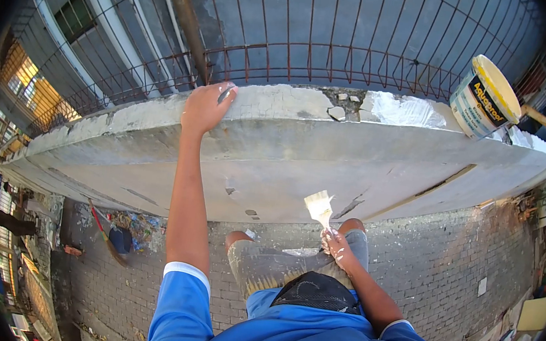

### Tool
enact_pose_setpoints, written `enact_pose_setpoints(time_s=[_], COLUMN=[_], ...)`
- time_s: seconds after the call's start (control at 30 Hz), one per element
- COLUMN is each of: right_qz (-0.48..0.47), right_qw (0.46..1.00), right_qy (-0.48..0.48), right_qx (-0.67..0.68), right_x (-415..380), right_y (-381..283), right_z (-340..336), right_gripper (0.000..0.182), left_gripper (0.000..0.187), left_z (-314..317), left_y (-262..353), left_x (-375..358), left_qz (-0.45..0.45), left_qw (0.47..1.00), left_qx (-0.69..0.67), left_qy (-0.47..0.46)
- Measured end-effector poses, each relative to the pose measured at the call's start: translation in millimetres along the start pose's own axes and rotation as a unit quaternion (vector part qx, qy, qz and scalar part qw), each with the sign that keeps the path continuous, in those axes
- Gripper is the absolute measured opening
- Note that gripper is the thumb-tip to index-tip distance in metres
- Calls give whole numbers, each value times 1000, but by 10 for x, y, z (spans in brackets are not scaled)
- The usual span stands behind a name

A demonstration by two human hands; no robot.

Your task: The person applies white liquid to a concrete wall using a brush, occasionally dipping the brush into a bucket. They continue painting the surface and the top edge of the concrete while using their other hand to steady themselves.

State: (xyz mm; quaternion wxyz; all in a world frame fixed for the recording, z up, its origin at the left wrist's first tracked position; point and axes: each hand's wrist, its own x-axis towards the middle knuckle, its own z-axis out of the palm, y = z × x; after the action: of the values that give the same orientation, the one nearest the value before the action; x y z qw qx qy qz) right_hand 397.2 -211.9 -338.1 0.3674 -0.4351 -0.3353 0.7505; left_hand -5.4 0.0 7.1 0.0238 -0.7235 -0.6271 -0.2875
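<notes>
My right hand (339, 248) is wrapped round the handle of a paintbrush (319, 206), held low over my thigh. The brush's wide, pale bristles point up toward the wall, and white paint spots my fingers. On the top edge of the concrete wall (269, 137) rests my left hand (208, 106), its fingers curled. Something small and grey shows between thumb and forefinger; I cannot make out what it is. To the right, a patch of white coating (407, 110) covers part of the wall top, beside broken, crumbling concrete (342, 105).
An Aquaproof bucket (480, 102) with a yellow-smeared rim stands tilted on the wall top at right. Rusty wire mesh (337, 48) rises behind the wall. A broom (108, 240) and litter (145, 230) lie on the paved ground (427, 271) below.
</notes>
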Motion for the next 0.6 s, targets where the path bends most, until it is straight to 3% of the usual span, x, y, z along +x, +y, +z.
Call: enact_pose_setpoints(time_s=[0.13,0.33,0.5,0.6], right_qz=[47,27,6,-7], right_qw=[998,986,982,985], right_qy=[10,78,53,43], right_qx=[40,142,183,166], right_x=[84,185,186,174], right_y=[91,135,263,238], right_z=[-97,-166,-286,-250], right_gripper=[13,9,7,8], left_gripper=[46,47,46,46], left_z=[48,20,112,134], left_y=[-13,24,-78,-106], left_x=[-8,-1,45,27], left_qz=[4,-5,2,31], left_qw=[1000,1000,1000,999], left_qx=[12,10,-7,14], left_qy=[11,0,-23,8])
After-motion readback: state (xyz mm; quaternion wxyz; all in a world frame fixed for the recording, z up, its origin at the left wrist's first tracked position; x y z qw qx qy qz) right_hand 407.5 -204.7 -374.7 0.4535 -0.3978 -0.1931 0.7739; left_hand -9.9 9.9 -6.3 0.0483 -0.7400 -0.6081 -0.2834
